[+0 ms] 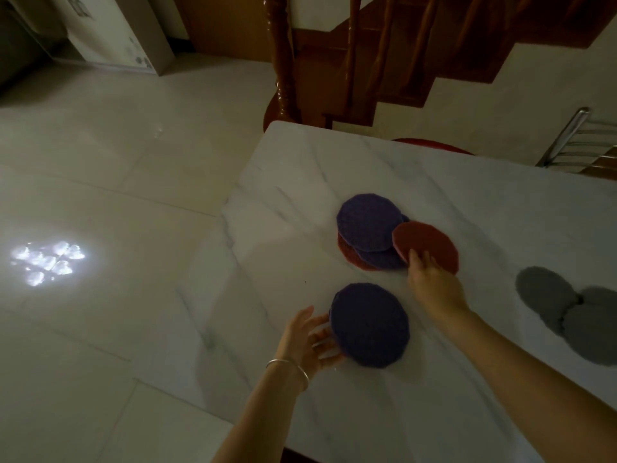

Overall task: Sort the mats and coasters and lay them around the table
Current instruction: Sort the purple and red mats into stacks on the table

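On the white marble table (334, 168) lies a pile of round felt mats: a purple mat (367, 222) on top, another purple one and a red one beneath. My right hand (430, 279) pinches the near edge of a red mat (430, 245) lifted at the pile's right side. Nearer to me, my left hand (310, 339) holds a separate purple mat (370, 325) from below, fingers spread under its left edge. Three grey mats (547, 295) overlap at the right.
The table's left edge runs diagonally, with tiled floor (100, 195) beyond it. A wooden staircase (367, 61) stands behind the table's far corner. A metal chair back (574, 142) and a red seat (430, 147) sit at the far side.
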Motion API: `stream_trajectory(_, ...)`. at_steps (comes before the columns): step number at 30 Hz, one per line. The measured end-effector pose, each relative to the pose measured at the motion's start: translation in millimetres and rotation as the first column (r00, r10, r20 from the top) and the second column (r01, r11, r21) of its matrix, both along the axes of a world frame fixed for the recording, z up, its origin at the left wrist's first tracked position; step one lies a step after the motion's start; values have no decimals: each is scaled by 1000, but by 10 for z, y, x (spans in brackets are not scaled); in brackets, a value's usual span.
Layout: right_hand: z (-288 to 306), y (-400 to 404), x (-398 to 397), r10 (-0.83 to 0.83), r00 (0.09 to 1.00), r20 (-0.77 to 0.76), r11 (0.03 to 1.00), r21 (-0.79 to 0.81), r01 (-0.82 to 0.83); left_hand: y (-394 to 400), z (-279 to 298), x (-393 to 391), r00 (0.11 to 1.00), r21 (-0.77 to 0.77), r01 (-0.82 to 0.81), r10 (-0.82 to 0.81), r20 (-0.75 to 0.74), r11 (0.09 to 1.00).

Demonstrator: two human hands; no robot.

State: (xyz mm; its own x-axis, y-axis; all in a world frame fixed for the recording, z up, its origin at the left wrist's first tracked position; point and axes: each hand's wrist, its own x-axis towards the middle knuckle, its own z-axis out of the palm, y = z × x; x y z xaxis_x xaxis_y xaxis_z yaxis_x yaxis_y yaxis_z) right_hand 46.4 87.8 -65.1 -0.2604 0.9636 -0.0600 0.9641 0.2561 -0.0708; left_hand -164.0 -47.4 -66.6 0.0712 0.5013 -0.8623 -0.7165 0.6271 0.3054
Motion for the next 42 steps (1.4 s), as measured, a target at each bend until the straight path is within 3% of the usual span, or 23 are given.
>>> stream_trajectory(2, 174, -121, 31, -123, 958, -258, 975, 149, 165, 3, 23, 5, 1000, 4, 10, -10, -7, 1000)
stream_trajectory(4, 319, -340, 19, -89, 900, -426, 936, 274, 223, 2, 47, 16, 1000, 8, 12, -12, -10, 1000)
stream_trajectory(6, 414, -631, -78, 60, 889, -454, 934, 340, 111, 5, 69, 32, 1000, 10, 10, -10, -16, 1000)
stream_trajectory(9, 272, -1174, -311, 221, 790, -571, 968, 226, -107, 20, 91, 45, 1000, 8, 5, -4, -23, 1000)
stream_trajectory(15, 81, -1612, -453, 171, 919, -357, 983, -1, -183, 44, 177, 61, 999, -30, 8, -9, -44, 1000)
stream_trajectory(18, 82, -1610, -412, 203, 927, -316, 979, 38, -202, 30, 170, 71, 999, -43, 12, -14, -50, 999)
stream_trajectory(22, 158, -1461, -354, 185, 893, -409, 978, -11, -208, 5, 165, 101, 998, -30, 7, -9, -59, 1000)
stream_trajectory(26, 248, -772, -481, 2, 869, -494, 1000, 10, 3, -26, 117, 127, 979, 52, 87, -76, -187, 995)
stream_trajectory(29, 257, -104, -640, -48, 907, -419, 999, -34, 38, -25, 116, 119, 968, 60, 113, -97, -232, 992)
stream_trajectory(31, 198, 246, -697, -60, 959, -278, 994, -103, 33, -21, 127, 96, 967, 68, 125, -106, -233, 990)
stream_trajectory(34, 48, 561, -674, -21, 995, -102, 976, -220, -2, -24, 145, -11, 971, 98, 132, -109, -215, 986)
stream_trajectory(37, -72, 712, -622, 39, 999, -36, 948, -315, -49, -44, 141, -248, 976, 116, 98, -72, -207, 988)
stream_trajectory(42, -124, 738, -681, 236, 949, 211, 963, -184, -198, -112, 111, -645, 973, 137, -22, 53, -227, 990)
